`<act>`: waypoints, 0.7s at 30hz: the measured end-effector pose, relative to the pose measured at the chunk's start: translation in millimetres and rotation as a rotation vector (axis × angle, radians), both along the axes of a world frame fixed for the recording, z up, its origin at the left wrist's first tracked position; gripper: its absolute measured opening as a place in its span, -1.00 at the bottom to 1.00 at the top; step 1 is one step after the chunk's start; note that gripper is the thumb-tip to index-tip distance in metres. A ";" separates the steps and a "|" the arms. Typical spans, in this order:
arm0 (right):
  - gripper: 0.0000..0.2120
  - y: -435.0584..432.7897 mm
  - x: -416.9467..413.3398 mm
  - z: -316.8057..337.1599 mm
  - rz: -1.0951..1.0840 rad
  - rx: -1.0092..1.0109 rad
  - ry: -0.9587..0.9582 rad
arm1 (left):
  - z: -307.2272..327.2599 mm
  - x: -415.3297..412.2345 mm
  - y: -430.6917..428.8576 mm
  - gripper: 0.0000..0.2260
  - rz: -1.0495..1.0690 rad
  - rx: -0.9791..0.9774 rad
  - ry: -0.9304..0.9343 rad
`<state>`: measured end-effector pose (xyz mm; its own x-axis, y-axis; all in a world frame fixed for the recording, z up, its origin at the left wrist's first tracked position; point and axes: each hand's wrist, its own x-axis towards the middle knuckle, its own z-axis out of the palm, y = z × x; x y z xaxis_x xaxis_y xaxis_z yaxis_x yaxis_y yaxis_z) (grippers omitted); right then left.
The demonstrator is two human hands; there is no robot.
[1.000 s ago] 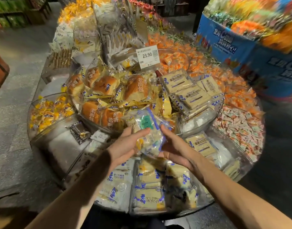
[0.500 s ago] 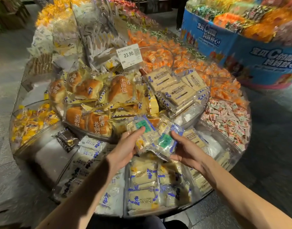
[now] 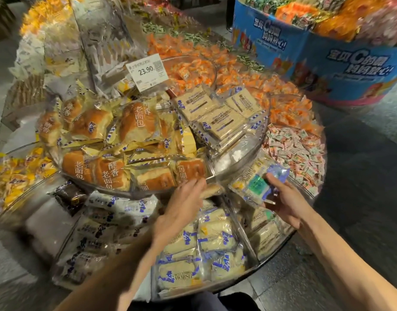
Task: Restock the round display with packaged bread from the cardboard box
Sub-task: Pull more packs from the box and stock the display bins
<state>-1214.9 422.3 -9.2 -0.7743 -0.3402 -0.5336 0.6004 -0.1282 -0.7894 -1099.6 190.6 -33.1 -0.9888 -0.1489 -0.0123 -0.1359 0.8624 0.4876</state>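
nearest, at the bottom rim of the round display (image 3: 215, 291): a clear-walled section packed with pale bread packs (image 3: 215, 234) in blue-printed wrap, lying flat in rows. to its left, another section of white and blue packs (image 3: 123, 207), jumbled, with one dark pack (image 3: 68, 196) at the far corner.

above these, left hand (image 3: 181, 209): released, fingers straight and together, palm down, holding nothing. fingertips just beside a small brown bun (image 3: 212, 190) at the edge of the upper tier; contact not clear through the blur.

right hand (image 3: 285, 198): grasping a bread pack (image 3: 256, 185) with a green label and a blue end, thumb on top, fingers curled beneath. pack tilted, held over the right-hand section of the lower ring, above more pale packs there, apart from the left hand.

further in, upper tier: brown buns (image 3: 125, 151) in yellow wrap heaped on the left, flat beige packs (image 3: 215, 122) stacked on the right. white price tag (image 3: 148, 71) reading 23.90, standing behind them.

outer ring: yellow packets (image 3: 15, 173) far left, pink and white sweets (image 3: 298, 151) on the right, orange packets (image 3: 193, 68) beyond the tag.

farthest, top right: blue stand (image 3: 328, 63) on the floor, heaped with mixed bright packets.
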 end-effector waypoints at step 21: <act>-0.81 -4.7 6.7 -6.8 0.132 -0.054 -0.047 | -36.6 -7.4 33.6 -0.66 0.141 -0.037 -0.305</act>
<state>-1208.2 417.6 -16.0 -0.6953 -0.4665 -0.5468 0.6512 -0.0870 -0.7539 -1107.0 224.1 -69.7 -0.9098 -0.2904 -0.2967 -0.3905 0.8411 0.3742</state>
